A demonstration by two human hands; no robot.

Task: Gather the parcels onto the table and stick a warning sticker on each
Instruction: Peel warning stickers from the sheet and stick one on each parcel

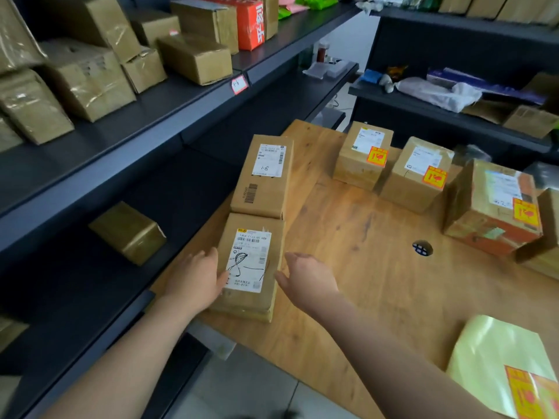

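Left hand rested straight-fingered against the near parcel on the tabletop, right hand hovered open beside it

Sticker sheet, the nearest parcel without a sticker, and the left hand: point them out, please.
Sticker sheet [490,349]: head view, on its bare yellow backing.
Nearest parcel [249,261]: head view, on its white shipping label.
Left hand [196,276]: head view, on the back of the hand.
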